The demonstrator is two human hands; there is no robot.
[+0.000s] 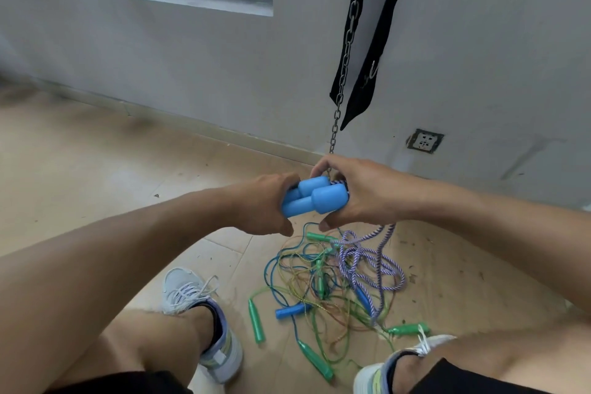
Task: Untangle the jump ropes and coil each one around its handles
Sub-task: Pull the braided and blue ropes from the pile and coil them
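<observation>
1. The tangle [332, 285] lies on the floor [96, 169] between the shoes. It mixes thin green, blue and yellowish cords with several green handles [256, 318] and a small blue handle [289, 311].
2. The braided purple rope [367, 262] hangs from the hands down into that heap. Risk: its loops look caught among the thin cords, so winding now would likely drag the whole tangle up or tighten a knot.
3. The two big blue handles [315, 198] are held side by side in front of the body. Risk: if they slip out of line, any coil around them would go slack.
4. The left hand [265, 205] clasps the handles' narrow ends, fingers curled round them.
5. The right hand [361, 192] grasps at the thick caps, fingers bent over the rope there, thumb underneath.
</observation>
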